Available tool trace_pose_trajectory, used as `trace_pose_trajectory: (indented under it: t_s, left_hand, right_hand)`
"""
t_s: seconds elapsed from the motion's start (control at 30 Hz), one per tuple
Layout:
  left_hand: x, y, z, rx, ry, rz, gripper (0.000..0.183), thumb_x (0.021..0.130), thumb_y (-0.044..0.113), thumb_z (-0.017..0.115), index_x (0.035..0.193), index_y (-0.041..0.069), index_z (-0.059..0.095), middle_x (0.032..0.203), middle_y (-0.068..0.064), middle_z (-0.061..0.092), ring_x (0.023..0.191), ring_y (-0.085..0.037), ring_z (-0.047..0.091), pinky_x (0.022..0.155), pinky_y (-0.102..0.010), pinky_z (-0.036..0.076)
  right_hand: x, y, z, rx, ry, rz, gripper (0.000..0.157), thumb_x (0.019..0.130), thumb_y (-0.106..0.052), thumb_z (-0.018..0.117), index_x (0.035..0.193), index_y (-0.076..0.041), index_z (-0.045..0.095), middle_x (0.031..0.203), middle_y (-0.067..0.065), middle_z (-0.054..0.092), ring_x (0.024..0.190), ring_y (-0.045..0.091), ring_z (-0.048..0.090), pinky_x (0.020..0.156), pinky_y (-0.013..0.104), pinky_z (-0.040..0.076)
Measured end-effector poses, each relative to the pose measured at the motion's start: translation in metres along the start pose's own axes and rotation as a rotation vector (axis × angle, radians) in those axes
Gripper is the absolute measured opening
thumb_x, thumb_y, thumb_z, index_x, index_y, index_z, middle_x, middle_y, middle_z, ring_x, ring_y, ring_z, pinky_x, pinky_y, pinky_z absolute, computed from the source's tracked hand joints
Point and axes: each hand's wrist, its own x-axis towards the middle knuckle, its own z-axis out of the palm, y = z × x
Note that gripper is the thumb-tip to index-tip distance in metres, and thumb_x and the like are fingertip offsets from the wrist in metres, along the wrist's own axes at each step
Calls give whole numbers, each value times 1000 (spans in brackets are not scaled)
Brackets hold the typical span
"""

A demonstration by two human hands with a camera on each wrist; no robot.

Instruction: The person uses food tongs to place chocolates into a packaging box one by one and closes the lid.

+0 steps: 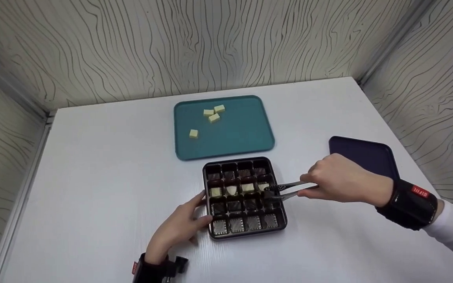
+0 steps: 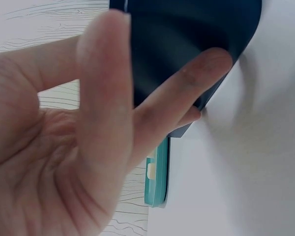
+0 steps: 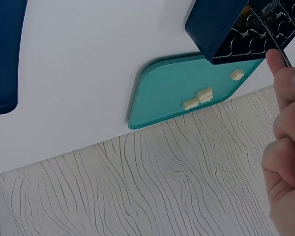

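Observation:
A dark compartment box point(image 1: 244, 236) stands on the white table, its cells holding clear liners. Cream-coloured cubes point(image 1: 247, 188) fill cells in the second row from the back. My left hand point(image 1: 179, 224) touches the box's left side with its fingers extended; the left wrist view shows those fingers point(image 2: 187, 78) against the dark wall. From the right, my right hand point(image 1: 338, 179) grips metal tongs point(image 1: 289, 194), whose tips reach into the right column, close to a pale cube point(image 1: 263, 185). Whether the tips touch this cube, I cannot tell.
Behind the box lies a teal tray point(image 1: 238, 133) with several cream cubes point(image 1: 214, 117) near its back and left. A dark blue tray point(image 1: 364, 155) lies at the right, partly hidden behind my right hand and wrist. Wood-patterned panels point(image 1: 195, 47) surround the table.

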Motion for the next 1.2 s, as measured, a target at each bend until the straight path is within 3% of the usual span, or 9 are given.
trace_pose_trajectory:
  t_s: [0.07, 0.17, 0.27, 0.4, 0.6, 0.77, 0.93, 1.1, 1.2]
  left_hand:
    - [0, 1, 0, 11, 4, 2, 78, 102, 24, 68, 165, 0, 28, 158, -28, 50, 47, -12, 61, 67, -33, 59]
    - [-1, 1, -1, 51, 19, 8, 77, 102, 25, 68, 164, -1, 30, 156, -27, 53, 48, -11, 60, 86, -42, 60]
    - [-2, 2, -1, 83, 33, 17, 77, 101, 26, 68, 163, -2, 32, 155, -26, 55, 47, -10, 57, 104, -52, 54]
    - [-2, 1, 0, 72, 31, 16, 77, 101, 26, 68, 163, -1, 32, 156, -26, 54, 47, -10, 57, 108, -56, 51]
    - [-2, 0, -1, 65, 23, 12, 77, 102, 25, 68, 163, -2, 31, 157, -28, 53, 47, -10, 58, 101, -50, 56]
    - [0, 1, 0, 66, 15, 6, 76, 102, 24, 67, 164, -1, 30, 155, -28, 54, 47, -7, 57, 93, -43, 59]
    - [1, 1, 1, 49, 3, 10, 76, 103, 24, 67, 164, -1, 29, 155, -29, 54, 47, -7, 59, 78, -33, 59]
    - [1, 1, 0, 55, 1, 13, 76, 103, 25, 67, 164, -1, 29, 154, -28, 55, 46, -7, 58, 85, -36, 60]
    - [1, 1, -1, 39, -2, 8, 77, 103, 23, 67, 165, -1, 28, 154, -29, 55, 45, -6, 57, 80, -35, 61]
  right_hand:
    - [4, -2, -3, -22, -29, -4, 37, 89, -38, 81, 65, -21, 60, 52, -12, 52, 47, -3, 36, 45, 18, 26]
    - [11, -5, -6, -63, -73, -25, 40, 90, -42, 81, 63, -21, 59, 51, -12, 51, 46, 0, 37, 45, 22, 30]
    - [19, -9, -9, -111, -112, -54, 43, 90, -44, 79, 61, -21, 58, 51, -11, 52, 45, 4, 40, 44, 25, 33]
    - [30, -13, -14, -159, -147, -96, 45, 89, -44, 80, 58, -22, 57, 50, -11, 53, 44, 5, 41, 44, 26, 36]
    - [49, -21, -14, -249, -165, -194, 52, 82, -45, 85, 51, -22, 50, 49, -10, 49, 44, 5, 38, 46, 26, 39]
    - [60, -25, -9, -336, -167, -253, 50, 76, -49, 88, 53, -23, 52, 50, -9, 52, 45, 6, 42, 47, 26, 42]
    - [62, -24, -5, -333, -190, -266, 46, 77, -47, 87, 56, -22, 56, 51, -8, 56, 46, 8, 47, 49, 27, 45]
    - [60, -20, 0, -312, -181, -265, 48, 77, -47, 87, 54, -22, 53, 50, -9, 54, 45, 6, 44, 48, 27, 43]
    - [60, -20, 1, -320, -155, -267, 52, 76, -49, 87, 52, -22, 50, 49, -10, 51, 44, 5, 40, 48, 26, 42]
